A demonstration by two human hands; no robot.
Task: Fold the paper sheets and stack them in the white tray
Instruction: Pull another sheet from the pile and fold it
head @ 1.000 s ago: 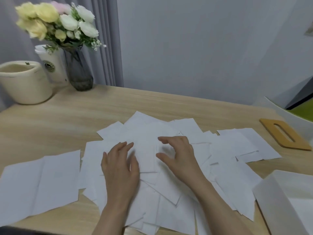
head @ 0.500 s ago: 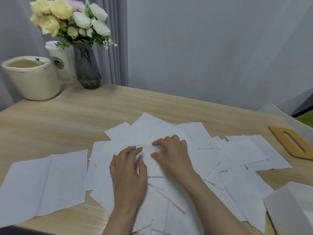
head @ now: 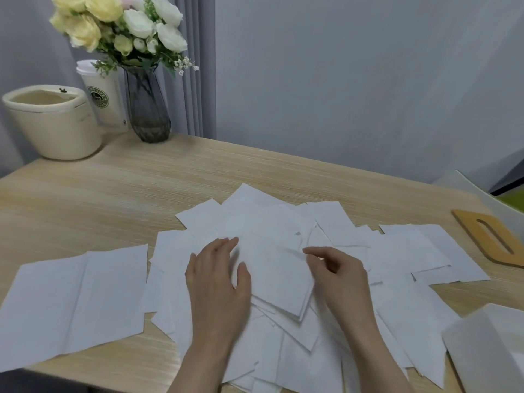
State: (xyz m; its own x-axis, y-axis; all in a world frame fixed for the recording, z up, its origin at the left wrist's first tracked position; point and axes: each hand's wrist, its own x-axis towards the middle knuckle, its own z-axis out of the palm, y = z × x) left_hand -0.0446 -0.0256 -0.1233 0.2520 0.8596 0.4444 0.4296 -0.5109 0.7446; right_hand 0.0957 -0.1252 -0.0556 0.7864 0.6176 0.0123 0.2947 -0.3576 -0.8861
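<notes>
White tray point(head: 482, 353) cut off right of the paper pile point(head: 283, 321) — left hand point(head: 218, 282) flat on it, right hand point(head: 337, 276) pinching a folded sheet point(head: 278, 282).

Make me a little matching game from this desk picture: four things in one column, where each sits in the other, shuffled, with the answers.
Things:
1. glass vase of flowers
2. white tray
3. wooden board with a slot
4. cream pot

Places:
A. near right corner of the table
B. far left corner, leftmost
C. right edge, beyond the scattered paper sheets
D. far left, just right of the paper cup

Pairs: 1-D, 2-A, 3-C, 4-B
</notes>
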